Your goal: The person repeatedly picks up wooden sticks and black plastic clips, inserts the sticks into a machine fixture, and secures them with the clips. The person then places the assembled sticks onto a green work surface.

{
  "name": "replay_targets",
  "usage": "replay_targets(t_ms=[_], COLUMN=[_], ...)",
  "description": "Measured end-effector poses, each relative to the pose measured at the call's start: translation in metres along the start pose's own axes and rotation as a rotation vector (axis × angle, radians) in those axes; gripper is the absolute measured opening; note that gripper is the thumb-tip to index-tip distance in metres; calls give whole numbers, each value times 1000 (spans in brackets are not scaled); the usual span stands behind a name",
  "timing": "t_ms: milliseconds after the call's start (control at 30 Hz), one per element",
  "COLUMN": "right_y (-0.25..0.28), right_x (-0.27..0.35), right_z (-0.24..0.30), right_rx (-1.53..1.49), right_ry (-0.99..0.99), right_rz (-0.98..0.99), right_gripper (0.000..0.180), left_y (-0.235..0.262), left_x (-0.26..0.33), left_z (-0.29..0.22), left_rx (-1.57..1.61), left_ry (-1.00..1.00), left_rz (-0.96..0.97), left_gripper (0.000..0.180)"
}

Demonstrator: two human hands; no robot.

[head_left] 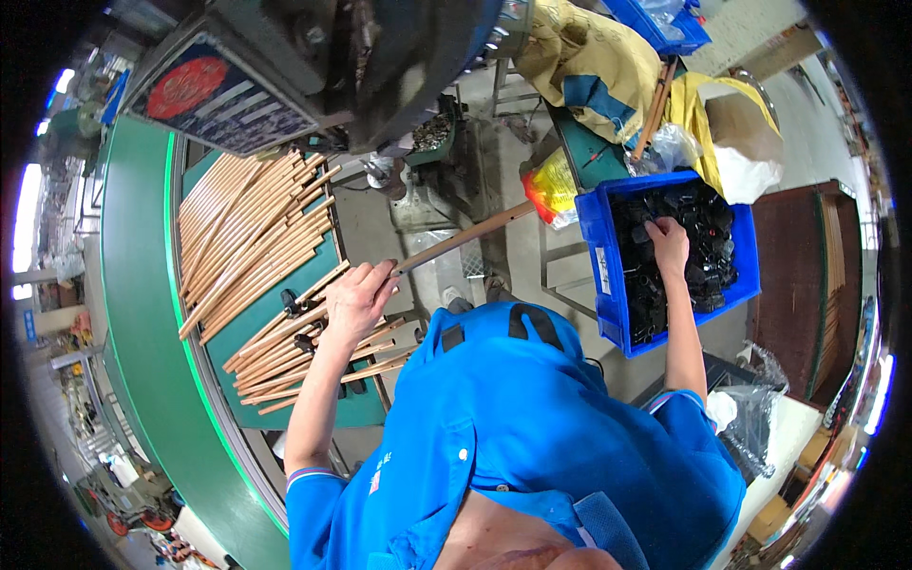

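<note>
My left hand [359, 296] is closed around one end of a brown wooden rod [465, 236], which points away to the right across my front. My right hand [669, 245] reaches into a blue plastic bin [615, 309], its fingers pinched on a small black plastic part [643, 234] among a heap of similar black parts [701, 275]. Left of me, many tan wooden rods [249, 228] lie stacked on a green surface. Nearer my left forearm is a second bunch of rods [271, 375], where several black fittings [306, 342] show at the rods.
A dark machine head [285, 66] looms at the upper left, close above the rods. A long green conveyor [142, 285] runs along the left. Yellow sacks [594, 66] and another blue bin [676, 40] stand beyond the parts bin. A brown board crate [798, 285] is at right.
</note>
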State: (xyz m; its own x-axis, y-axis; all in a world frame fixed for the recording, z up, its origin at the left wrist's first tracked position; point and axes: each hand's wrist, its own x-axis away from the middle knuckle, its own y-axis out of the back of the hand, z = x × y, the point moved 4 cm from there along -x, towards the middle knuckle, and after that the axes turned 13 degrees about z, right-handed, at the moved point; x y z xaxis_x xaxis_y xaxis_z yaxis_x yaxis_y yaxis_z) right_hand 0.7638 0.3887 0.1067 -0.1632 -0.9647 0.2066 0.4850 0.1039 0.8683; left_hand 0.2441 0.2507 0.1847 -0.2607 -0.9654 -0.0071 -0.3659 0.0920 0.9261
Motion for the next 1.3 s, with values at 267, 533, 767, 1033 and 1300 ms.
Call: replay_targets(t_ms=[267,533,767,1033,1300], right_y=[-38,-85,-115,-76,-74], right_x=[23,56,79,38,-10], right_z=[209,279,367,393,384], right_rx=[-367,-173,-26,507,429], right_ry=[799,753,1055,1442,1547], right_rz=[625,1437,1283,122,123], right_gripper=[22,22,28,41,49], left_y=[5,-2,10,84,90], left_x=[2,-5,-31,-63,-102], left_z=[7,13,4,52,72], left_rx=[-45,-43,-4,-149,-175], left_ry=[-40,-165,-117,-81,-73], left_rz=[33,155,117,-97,-25], left_gripper=[19,22,23,35,26])
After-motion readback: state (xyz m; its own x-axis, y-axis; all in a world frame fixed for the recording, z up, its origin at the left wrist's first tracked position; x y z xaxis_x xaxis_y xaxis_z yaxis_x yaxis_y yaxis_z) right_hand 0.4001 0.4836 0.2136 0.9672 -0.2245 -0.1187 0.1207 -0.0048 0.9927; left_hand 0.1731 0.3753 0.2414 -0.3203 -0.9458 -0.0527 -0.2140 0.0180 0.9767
